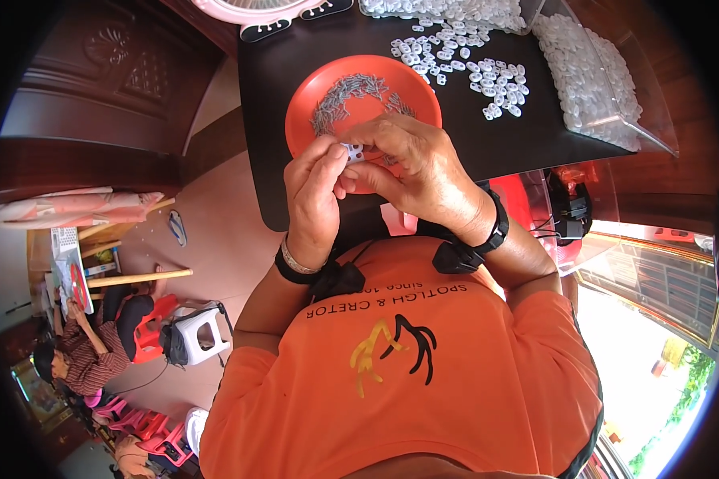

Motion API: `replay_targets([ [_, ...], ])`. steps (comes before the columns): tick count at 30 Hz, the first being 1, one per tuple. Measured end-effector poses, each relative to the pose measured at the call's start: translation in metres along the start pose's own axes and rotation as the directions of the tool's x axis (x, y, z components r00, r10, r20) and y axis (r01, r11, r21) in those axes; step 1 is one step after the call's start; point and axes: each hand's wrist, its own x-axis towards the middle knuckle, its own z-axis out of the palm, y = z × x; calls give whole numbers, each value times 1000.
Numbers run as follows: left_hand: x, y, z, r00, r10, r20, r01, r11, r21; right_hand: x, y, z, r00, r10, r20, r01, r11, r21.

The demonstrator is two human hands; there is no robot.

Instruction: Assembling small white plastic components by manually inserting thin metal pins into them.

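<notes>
Holding: both my hands, left hand [315, 191] and right hand [411, 164], pinch one white plastic piece [354, 152] over the orange plate [303, 104].
Feel: looks light, stiff, slippery; I'd grip its edges.

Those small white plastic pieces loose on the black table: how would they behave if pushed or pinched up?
The white pieces look small, flat and rigid, so they would probably slide and scatter rather than roll. They seem very light; the heap in the clear bin holds its slope. The one pinched between the left hand and right hand suggests fingertip grip suffices.
</notes>
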Motion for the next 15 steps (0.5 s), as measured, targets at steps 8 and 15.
replay_targets([
  [8, -3, -5, 0, 997, 75, 7, -75, 995, 60, -1, 0, 1, 1000, 26, 13, -26, 1000, -1],
  [15, -3, -8, 2, 1000, 5, -28, -6, 1000, -15, 1, -4, 1, 999, 43, 33, -42, 998, -41],
])
